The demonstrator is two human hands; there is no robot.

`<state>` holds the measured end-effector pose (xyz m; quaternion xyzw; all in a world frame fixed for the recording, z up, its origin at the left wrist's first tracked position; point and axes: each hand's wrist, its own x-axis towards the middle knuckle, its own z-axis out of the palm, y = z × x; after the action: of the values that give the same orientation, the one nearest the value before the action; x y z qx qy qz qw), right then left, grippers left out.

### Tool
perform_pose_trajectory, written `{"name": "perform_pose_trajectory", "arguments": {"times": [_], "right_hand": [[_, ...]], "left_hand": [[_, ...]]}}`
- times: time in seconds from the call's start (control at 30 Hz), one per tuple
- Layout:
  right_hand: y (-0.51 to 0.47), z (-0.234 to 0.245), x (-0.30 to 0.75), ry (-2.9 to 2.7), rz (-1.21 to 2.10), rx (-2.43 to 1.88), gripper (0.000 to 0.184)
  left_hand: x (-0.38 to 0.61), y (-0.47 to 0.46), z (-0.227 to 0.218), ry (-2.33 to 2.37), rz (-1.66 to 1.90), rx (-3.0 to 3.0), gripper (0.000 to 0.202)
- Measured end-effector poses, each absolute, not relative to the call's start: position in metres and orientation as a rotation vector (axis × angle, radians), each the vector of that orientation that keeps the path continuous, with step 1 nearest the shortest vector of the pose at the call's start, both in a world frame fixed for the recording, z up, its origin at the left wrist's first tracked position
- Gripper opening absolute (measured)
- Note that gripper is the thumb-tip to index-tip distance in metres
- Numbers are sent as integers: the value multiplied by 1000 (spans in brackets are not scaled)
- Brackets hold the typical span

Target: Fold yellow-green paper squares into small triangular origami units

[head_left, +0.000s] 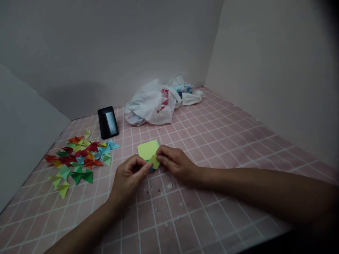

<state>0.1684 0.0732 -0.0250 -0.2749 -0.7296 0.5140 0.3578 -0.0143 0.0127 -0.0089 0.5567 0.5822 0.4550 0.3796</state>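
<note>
Between my two hands is a small folded piece of yellow paper (154, 162). My left hand (132, 173) pinches its lower left side between thumb and fingers. At its upper right, my right hand (176, 164) grips the paper the same way. Just behind it, a stack of square coloured paper (148, 149), yellow on top with green and blue edges showing, lies on the table; the hands partly cover its front. Off to the left spreads a pile of folded paper pieces (82, 153) in red, orange, yellow, green and light blue.
A black phone or tablet (108, 122) leans near the back wall. White plastic bags (152, 102) with red print sit beside it, with a blue-patterned packet (182, 87) behind. Pink checked cloth (212, 141) covers the table. Small white scraps (170, 185) lie in front of my hands.
</note>
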Motion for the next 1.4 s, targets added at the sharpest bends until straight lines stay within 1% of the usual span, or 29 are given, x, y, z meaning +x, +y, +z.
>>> {"name": "perform_pose_trajectory", "arguments": {"times": [0.07,0.13,0.23,0.33,0.47,0.6,0.67,0.8,1.0,1.1,1.2,1.4], "right_hand": [[74,-25,168,-1899,1302,-707,14],[75,-27,168,-1925,1293,-712,13],[78,-30,166,-2036,1254,-671,13],[79,-32,165,-2100,1233,-622,14],[80,-31,165,-1985,1359,-667,13],[81,-31,165,-1915,1480,-691,19],[82,-30,165,-1937,1480,-695,21],[82,-28,166,-1969,1446,-683,21],[81,-31,165,-1810,1595,-669,21],[81,-31,166,-1788,1643,-665,25],[82,-32,166,-1743,1720,-649,26],[82,-34,165,-1732,1748,-635,27]], "left_hand": [[-14,13,-8,1491,1153,1424,21],[-14,14,-8,1459,1161,1373,14],[-13,15,-10,1392,1187,1221,22],[-13,15,-12,1396,1167,1150,17],[-13,14,-10,1458,1198,1185,15],[-12,15,-9,1453,1228,1195,17],[-13,15,-8,1449,1218,1252,17],[-16,16,-6,1472,1171,1410,11],[-17,14,-5,1465,1129,1436,19],[-18,15,-7,1411,1187,1407,7],[-21,17,-10,1360,1219,1436,10],[-23,18,-11,1351,1242,1480,5]]}}
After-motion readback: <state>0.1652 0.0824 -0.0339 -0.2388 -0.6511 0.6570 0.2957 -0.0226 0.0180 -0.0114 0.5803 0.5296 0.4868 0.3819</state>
